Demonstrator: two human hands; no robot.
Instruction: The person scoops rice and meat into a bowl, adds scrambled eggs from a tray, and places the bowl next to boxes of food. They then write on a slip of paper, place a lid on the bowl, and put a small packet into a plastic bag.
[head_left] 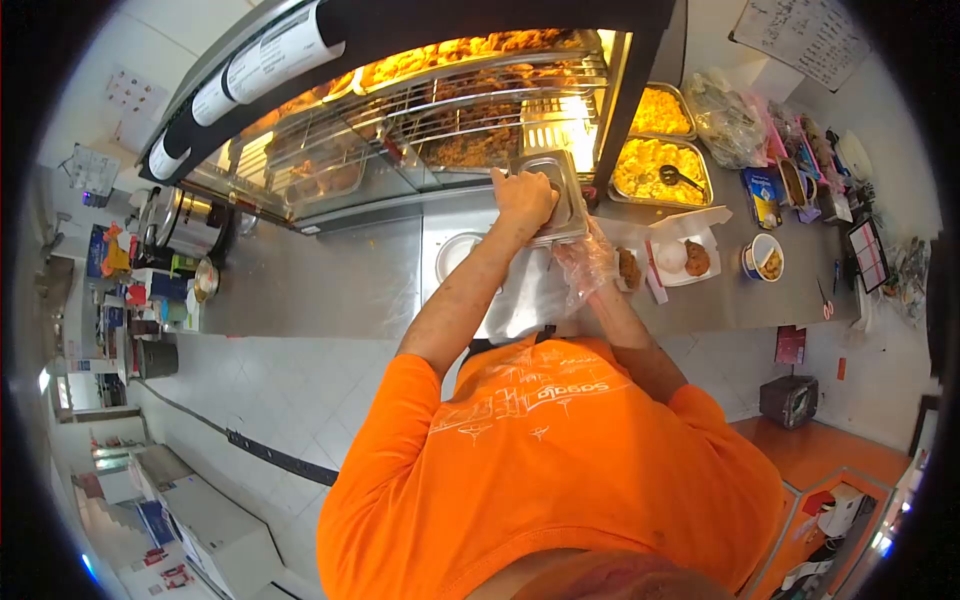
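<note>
Steel pan (562, 192): a small rectangular insert held at the lower front edge of the warming cabinet (440, 110), over the steel counter (330, 280). The left hand (525, 197), bare, is closed round the pan's near rim. The right hand (585, 262), in a loose clear plastic glove, hangs just below the pan, farther from the cabinet; whether its fingers pinch anything cannot be told. To the right of the cabinet's base lies an open white takeaway box (690, 225) holding a pale round portion and a fried piece; another fried piece (628, 268) lies between box and gloved hand. A filled paper cup (765, 258) stands beyond the box, and two trays of yellow food (660, 165) sit beside the cabinet. Judged from this, serving seems partly done: the box is stocked but unclosed, the pan not set down.
</note>
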